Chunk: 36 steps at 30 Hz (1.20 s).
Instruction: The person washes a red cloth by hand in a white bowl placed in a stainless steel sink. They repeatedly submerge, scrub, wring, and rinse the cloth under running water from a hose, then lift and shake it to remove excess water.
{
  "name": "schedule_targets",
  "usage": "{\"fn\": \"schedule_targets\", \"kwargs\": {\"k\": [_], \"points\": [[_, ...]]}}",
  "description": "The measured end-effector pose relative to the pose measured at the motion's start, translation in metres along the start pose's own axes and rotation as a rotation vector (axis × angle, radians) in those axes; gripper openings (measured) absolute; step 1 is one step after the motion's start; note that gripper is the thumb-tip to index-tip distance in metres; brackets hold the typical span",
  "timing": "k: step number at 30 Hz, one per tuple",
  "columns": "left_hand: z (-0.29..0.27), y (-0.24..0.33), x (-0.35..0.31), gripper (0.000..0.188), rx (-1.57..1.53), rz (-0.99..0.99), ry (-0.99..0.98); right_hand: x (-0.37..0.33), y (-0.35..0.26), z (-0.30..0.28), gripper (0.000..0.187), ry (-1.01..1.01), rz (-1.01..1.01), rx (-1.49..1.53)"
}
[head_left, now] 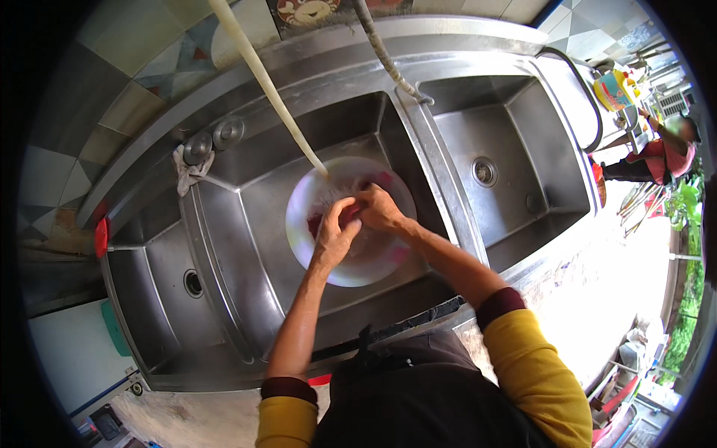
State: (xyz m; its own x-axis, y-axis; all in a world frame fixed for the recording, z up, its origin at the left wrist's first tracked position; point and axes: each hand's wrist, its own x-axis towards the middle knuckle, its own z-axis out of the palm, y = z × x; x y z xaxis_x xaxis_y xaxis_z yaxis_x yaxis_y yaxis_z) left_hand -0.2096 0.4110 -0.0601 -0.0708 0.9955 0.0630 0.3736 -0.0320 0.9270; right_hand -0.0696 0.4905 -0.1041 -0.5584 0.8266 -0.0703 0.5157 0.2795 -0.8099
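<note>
A round white basin [358, 278] stands in the middle bay of a steel sink, with water running into it from a pale hose [278, 95]. Over the basin my left hand [334, 237] and my right hand [380, 208] meet, fingers closed around a dark red piece [349, 214]. It looks soft, but most of it is hidden by the fingers and its kind cannot be made out. More dark red matter lies in the water beside the left hand, blurred by splashes.
To the right is another sink bay [515, 160] with a grey hose [388, 63] at its divider; a smaller bay [168, 299] lies left. Two round metal lids [228, 133] and a white cloth [190, 172] rest at the back left. A person [667, 153] stands far right.
</note>
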Motion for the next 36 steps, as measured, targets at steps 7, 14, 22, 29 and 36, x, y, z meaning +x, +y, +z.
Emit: {"fn": "schedule_targets", "kwargs": {"k": [7,14,22,29,36], "points": [[0.045,-0.099,-0.084,0.078,-1.055,-1.203,0.186,-0.045,0.065,0.075,0.036,-0.121,0.547,0.747],[0.016,-0.1,-0.051,0.058,-1.519,-0.753,0.36,-0.078,-0.107,0.057,0.048,-0.173,0.1,0.232],[0.079,-0.1,-0.039,0.032,-1.854,-0.143,0.281,-0.015,-0.035,0.089,0.022,0.371,0.075,-0.052],[0.041,-0.071,-0.024,0.048,-1.301,-0.727,0.312,0.011,0.066,0.045,0.033,0.118,0.589,0.221],[0.048,-0.053,-0.032,0.084,-1.189,-0.729,0.196,-0.039,0.042,0.061,0.057,0.031,0.465,0.915]]}}
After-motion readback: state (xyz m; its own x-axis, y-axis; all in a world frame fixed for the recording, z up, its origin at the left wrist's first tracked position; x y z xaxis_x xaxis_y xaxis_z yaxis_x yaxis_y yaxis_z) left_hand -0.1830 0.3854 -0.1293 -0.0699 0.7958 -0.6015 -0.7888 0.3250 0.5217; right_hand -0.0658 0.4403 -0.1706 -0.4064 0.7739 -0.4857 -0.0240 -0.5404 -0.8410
